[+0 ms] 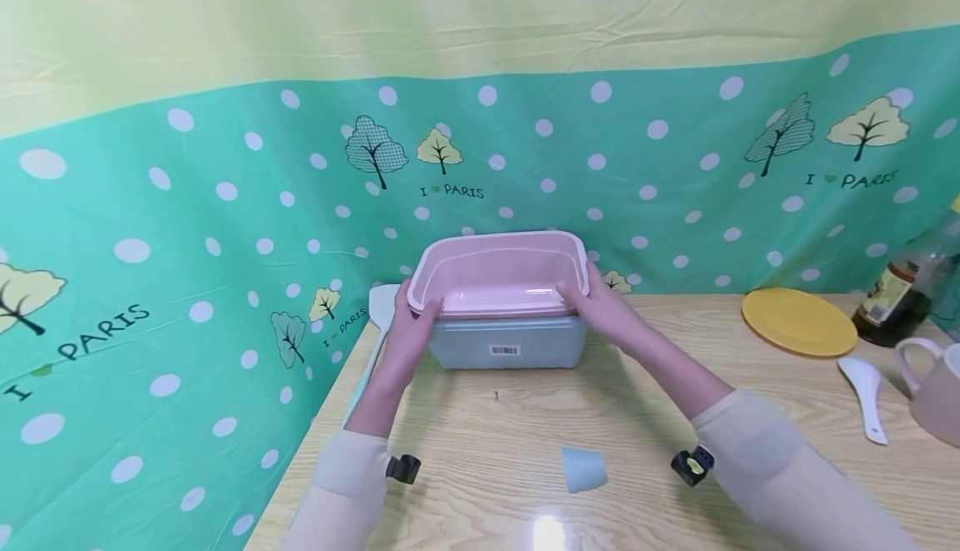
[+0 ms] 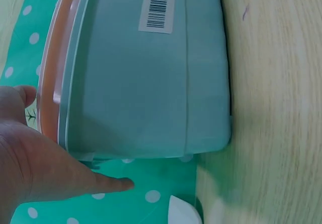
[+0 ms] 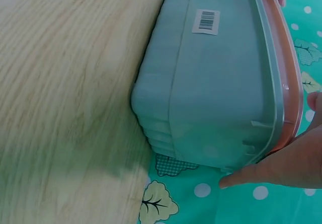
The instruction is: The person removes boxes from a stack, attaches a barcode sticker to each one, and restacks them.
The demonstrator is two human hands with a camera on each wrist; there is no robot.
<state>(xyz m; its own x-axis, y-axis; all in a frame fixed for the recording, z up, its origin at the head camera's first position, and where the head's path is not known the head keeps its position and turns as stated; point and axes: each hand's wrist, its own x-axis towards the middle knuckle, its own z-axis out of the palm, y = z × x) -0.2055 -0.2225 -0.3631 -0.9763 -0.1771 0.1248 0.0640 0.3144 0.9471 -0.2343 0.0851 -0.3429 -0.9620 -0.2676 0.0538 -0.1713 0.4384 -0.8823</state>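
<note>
A pink plastic bin (image 1: 498, 276) sits nested in a blue-grey plastic bin (image 1: 465, 347), its rim standing above the lower one. My left hand (image 1: 408, 330) grips the pink bin's left end, thumb over the rim and fingers along the outside. At the opposite end my right hand (image 1: 603, 305) holds the rim the same way, thumb on the inner side. A white barcode label (image 2: 157, 11) is stuck on the blue-grey bin's front. In the right wrist view, the right hand's fingers (image 3: 246, 176) extend beside the blue-grey bin's end.
Left of the bins lies a long-handled white spatula (image 1: 381, 305). A small light-blue cup (image 1: 583, 469) lies on the wooden table (image 1: 480, 426). To the right are a yellow plate (image 1: 798, 322), a white spoon (image 1: 866, 397), a dark sauce bottle (image 1: 896, 301) and a mug (image 1: 937, 388). A patterned cloth hangs behind.
</note>
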